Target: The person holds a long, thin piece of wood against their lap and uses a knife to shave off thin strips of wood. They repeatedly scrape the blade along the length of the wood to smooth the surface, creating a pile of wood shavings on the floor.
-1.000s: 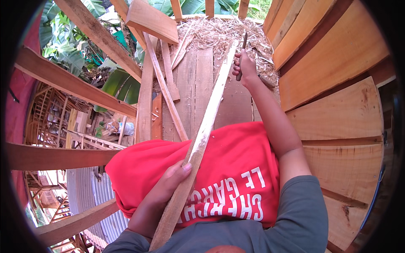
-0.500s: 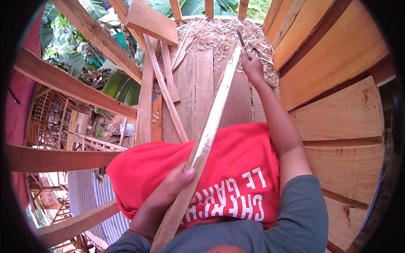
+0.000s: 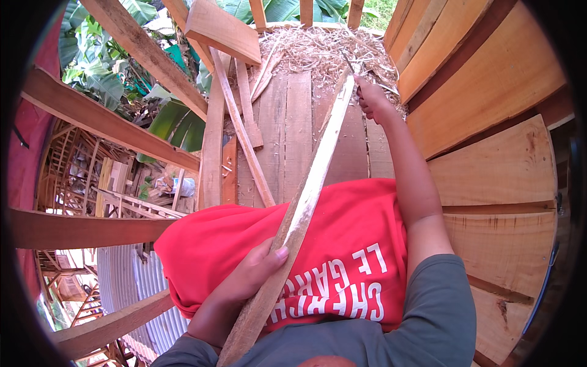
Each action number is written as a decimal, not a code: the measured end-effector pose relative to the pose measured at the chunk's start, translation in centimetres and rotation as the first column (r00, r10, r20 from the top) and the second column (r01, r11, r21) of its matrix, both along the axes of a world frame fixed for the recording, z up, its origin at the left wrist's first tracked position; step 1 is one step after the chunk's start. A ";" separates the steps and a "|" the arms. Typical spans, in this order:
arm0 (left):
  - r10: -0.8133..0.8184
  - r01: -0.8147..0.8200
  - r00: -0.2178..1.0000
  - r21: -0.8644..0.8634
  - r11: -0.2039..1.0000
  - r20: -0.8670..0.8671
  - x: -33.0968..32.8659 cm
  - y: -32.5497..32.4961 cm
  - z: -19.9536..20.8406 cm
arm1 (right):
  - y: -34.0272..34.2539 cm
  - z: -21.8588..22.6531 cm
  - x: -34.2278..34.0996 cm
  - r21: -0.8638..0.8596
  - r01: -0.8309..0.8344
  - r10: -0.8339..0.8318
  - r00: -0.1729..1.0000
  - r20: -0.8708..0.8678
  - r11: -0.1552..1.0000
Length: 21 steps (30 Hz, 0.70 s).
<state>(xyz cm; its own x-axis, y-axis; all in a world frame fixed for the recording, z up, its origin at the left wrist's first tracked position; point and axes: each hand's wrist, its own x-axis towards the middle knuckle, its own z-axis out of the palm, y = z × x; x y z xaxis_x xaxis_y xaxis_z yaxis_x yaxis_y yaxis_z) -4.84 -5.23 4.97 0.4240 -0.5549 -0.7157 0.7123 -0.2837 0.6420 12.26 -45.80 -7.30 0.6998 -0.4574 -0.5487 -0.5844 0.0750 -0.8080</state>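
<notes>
A long wooden strip (image 3: 316,174) slants from my body away toward the far end of the floor, its upper face shaved pale and bright. My left hand (image 3: 260,269) is closed around its nearer part, thumb on top. At the strip's far end, my right hand (image 3: 374,102) grips a knife (image 3: 348,62); the dark blade points away, beside the tip. The knife's handle is mostly hidden in my fingers. Under the strip, a red cloth with white lettering (image 3: 214,238) covers my lap.
Curly wood shavings (image 3: 330,46) heap at the far end of the plank floor (image 3: 275,122). A thin loose stick (image 3: 241,131) and a thick wood block (image 3: 223,30) are at the left. Wooden boards (image 3: 495,165) wall the right; open rails (image 3: 110,125) line the left.
My right hand has shifted slightly down and to the right, and the knife blade has tilted more to the left. My left hand still holds the strip almost in the same place.
</notes>
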 end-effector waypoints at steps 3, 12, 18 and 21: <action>-0.025 0.025 0.999 0.013 1.000 0.032 0.1 -0.2 0.2 | -2.1 0.4 -0.4 0.476 -0.118 0.065 0.990 0.125 0.872; 0.132 -0.135 0.988 0.027 0.991 0.081 0.9 0.8 -0.9 | -0.7 4.7 -1.4 -0.332 0.529 -0.022 0.554 0.832 0.781; 0.173 -0.173 0.982 -0.010 0.985 0.080 1.1 1.7 -1.7 | 11.6 10.2 -6.0 -0.841 0.520 0.916 0.249 0.316 0.149; 0.146 -0.147 0.985 0.001 0.989 0.092 1.1 1.4 -1.4 | 14.7 10.6 -8.2 -0.837 0.534 0.982 0.054 0.180 0.124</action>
